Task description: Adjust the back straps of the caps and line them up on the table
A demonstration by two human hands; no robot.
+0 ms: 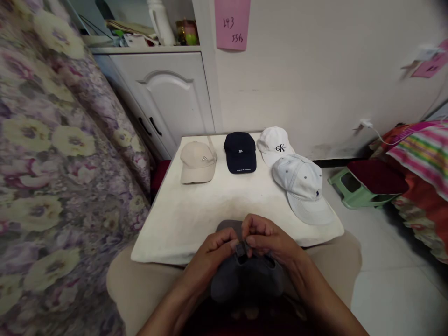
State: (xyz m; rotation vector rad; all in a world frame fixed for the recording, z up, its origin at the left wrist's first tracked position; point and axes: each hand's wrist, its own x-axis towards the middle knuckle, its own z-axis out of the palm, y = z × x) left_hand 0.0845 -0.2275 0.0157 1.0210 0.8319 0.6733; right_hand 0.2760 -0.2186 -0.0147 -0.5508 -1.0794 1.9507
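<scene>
A dark grey cap (247,280) lies at the near edge of the table, over my lap, with its back opening towards me. My left hand (220,247) pinches the strap at the cap's back from the left. From the right, the fingers of my right hand (264,238) are closed on the same strap, close to the left fingertips. Farther off on the table sit a beige cap (198,161), a navy cap (240,151), a white cap (275,144) and a pale blue cap (301,179) that overlaps the white one.
The table (168,224) has a cream cover and meets the wall at the back. A floral curtain (52,186) hangs at the left, beside a white cabinet (168,88). On the floor to the right stands a green stool (346,189) with a dark red top, near a bed (427,168).
</scene>
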